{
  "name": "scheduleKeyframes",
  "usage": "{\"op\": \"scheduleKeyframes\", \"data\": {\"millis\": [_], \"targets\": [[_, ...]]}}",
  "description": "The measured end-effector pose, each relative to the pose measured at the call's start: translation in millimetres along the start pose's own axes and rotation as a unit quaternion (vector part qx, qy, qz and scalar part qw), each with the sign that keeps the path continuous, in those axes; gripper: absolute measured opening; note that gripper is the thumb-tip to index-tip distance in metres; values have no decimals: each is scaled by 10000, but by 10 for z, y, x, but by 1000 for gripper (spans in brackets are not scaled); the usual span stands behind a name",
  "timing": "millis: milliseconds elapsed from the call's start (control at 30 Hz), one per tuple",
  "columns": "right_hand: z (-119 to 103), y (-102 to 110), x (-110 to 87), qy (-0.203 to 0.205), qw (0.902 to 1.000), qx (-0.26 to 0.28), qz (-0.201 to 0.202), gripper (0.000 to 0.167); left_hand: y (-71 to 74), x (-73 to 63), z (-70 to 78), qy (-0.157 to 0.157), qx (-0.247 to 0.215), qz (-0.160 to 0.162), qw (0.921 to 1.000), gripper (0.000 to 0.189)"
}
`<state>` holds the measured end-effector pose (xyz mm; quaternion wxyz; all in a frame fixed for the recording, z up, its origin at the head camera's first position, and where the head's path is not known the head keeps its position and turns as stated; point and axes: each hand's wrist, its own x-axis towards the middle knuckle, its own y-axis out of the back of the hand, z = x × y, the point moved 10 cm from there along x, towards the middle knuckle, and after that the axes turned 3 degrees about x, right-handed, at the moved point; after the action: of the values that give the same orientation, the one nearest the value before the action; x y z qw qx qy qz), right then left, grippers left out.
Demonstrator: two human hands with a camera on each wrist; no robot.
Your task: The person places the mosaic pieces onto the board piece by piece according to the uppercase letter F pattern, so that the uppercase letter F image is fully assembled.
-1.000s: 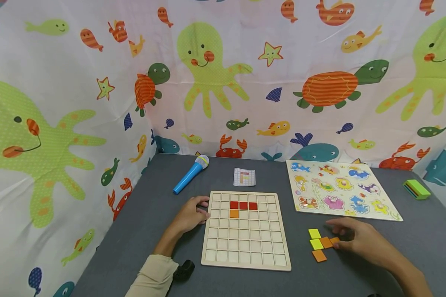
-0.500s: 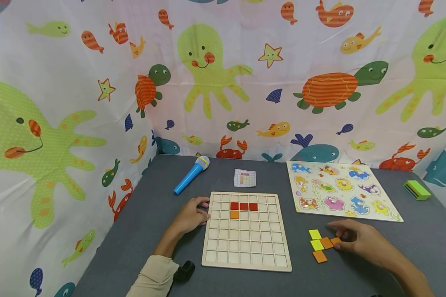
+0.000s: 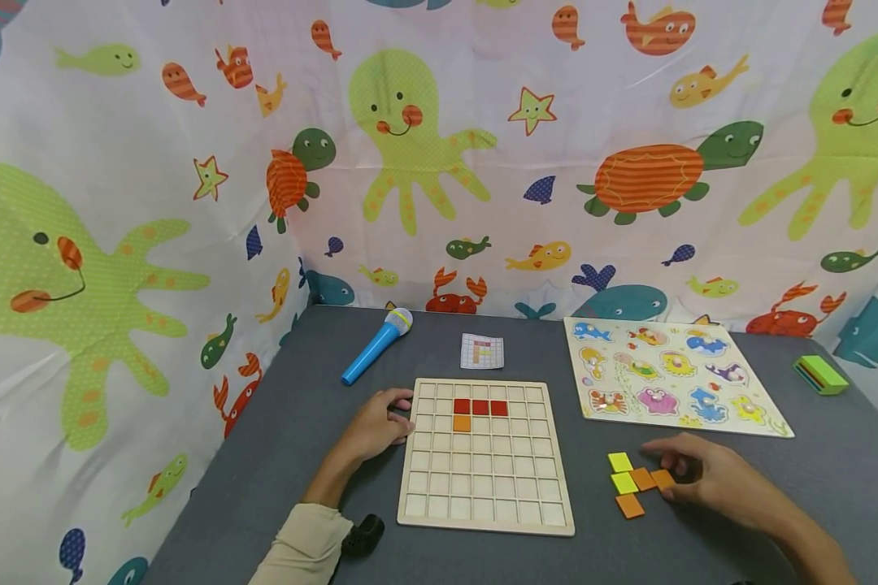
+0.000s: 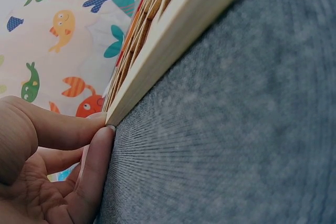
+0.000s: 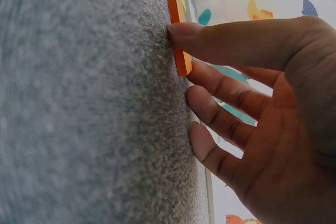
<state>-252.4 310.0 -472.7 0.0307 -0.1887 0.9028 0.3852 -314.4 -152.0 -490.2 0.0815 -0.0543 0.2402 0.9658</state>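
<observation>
Touching the rightmost orange tile [image 3: 660, 478] with the thumb of my right hand [image 3: 720, 478]; fingers hid the contact, so I couldn't tell whether I pinched it. Tile lay just left of that hand on the worktop [image 3: 497, 561], right of the grid board [image 3: 492, 460], whose left edge my left hand [image 3: 373, 426] touched, fingers relaxed.

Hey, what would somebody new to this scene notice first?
Probably the sea-creature backdrop filling the upper head view. Next, the wooden grid board on the gray table, holding three red tiles and one orange tile. Bright loose yellow and orange tiles lie right of it.
</observation>
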Motion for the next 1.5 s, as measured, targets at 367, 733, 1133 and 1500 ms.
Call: {"op": "scheduleKeyframes", "data": {"millis": [367, 733, 1133, 1500], "targets": [[40, -10, 5, -41, 9999, -93, 47, 54, -11, 4, -11, -6, 60, 1, 10000, 56], [38, 2, 5, -131, 9997, -174, 125, 49, 2, -31, -3, -26, -18, 5, 10000, 55], [29, 59, 10, -174, 9977, -549, 369, 42, -10, 8, -29, 43, 82, 48, 9999, 55], [-96, 52, 41, 86, 9955, -769, 553, 32, -13, 28, -26, 25, 123, 73, 9999, 55]]}}
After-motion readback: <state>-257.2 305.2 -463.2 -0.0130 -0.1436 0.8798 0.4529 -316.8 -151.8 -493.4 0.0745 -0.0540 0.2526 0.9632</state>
